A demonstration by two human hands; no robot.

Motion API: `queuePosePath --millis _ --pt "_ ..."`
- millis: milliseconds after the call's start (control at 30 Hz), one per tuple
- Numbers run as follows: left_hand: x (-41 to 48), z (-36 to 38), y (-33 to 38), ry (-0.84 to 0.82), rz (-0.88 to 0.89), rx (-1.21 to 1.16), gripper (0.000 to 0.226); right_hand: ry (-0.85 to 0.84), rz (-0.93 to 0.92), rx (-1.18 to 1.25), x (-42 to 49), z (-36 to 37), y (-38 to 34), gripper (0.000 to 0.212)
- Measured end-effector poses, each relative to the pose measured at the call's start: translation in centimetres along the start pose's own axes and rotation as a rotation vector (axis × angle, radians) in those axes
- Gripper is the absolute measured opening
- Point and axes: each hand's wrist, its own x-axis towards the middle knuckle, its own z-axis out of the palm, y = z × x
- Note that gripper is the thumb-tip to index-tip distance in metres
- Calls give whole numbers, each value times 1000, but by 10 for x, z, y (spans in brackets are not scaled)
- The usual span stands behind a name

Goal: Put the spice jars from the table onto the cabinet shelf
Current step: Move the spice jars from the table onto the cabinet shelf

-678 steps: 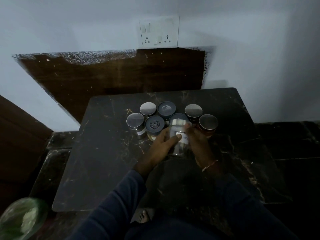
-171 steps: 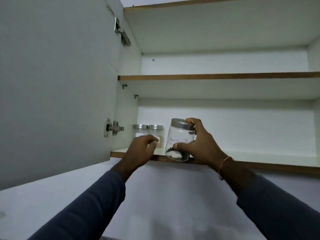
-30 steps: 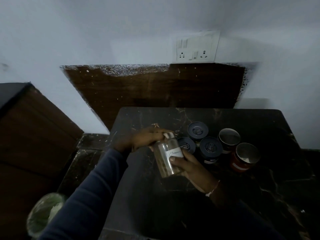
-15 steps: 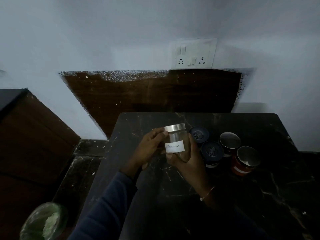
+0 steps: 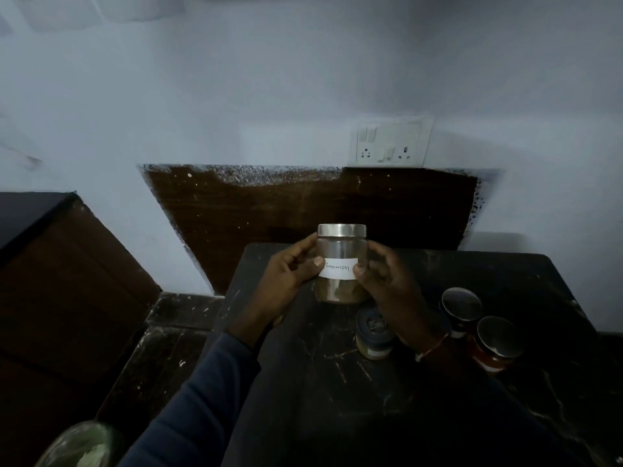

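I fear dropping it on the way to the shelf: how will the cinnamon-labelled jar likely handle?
The cinnamon jar looks rigid, clear and smooth, so probably slippery; the left hand and right hand both grip its sides. Contents fill only its bottom part, so it is likely light. Being round, it may roll if laid down.

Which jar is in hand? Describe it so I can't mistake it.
Find the dark marble table under the wall socket plate. Above its far edge, the left hand and right hand grip one clear steel-lidded jar. Unlike the other jars standing lower right, it shows a white handwritten label ending "nnamon".
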Motion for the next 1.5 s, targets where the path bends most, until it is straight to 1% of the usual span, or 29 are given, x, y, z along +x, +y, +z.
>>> queuePosePath --millis 133,200,267,300,367,467,533,567,633,733,767,800,900,967,1000,1100,1267,1500 --pt "22 0 60 25 155 27 60 -81 -133 -81 30 -7 -62 73" --pt "35 -3 105 43 246 14 59 -129 -245 -99 49 -8 -109 77" --pt "53 -5 155 29 357 40 53 -170 -354 -187 67 -8 -164 78" --pt "63 -5 189 22 435 68 49 -181 -426 -230 77 -7 -200 78" --pt "76 -2 245 12 590 115 43 -190 -531 -233 88 -4 -264 73" --pt "94 9 317 38 833 169 45 -144 -727 -240 101 1 -345 56" --pt "106 15 356 68 969 187 47 -110 -809 -246 110 4 -391 45" --pt "114 16 371 83 1008 201 46 -112 -825 -250 117 5 -410 42" --pt "137 14 396 149 1027 296 40 -104 -833 -292 136 4 -438 38" --pt "172 2 408 289 971 430 21 -98 -759 -337 170 1 -450 40" --pt "182 -5 406 356 936 468 18 -84 -730 -350 180 0 -448 41" --pt "192 -12 405 429 905 551 18 -65 -712 -364 192 0 -447 42" --pt "220 -27 394 584 743 958 22 -53 -654 -395 225 0 -442 41" --pt "231 -28 390 692 696 1077 25 -49 -617 -422 246 0 -445 38" --pt "233 -27 389 736 705 1103 27 -39 -605 -464 256 0 -448 37" --pt "234 -27 386 815 732 1134 26 25 -582 -697 286 1 -459 37" --pt "235 -25 384 859 787 1109 25 176 -518 -913 331 11 -475 40" --pt "239 -29 382 888 789 1081 27 223 -470 -1160 366 25 -486 48"
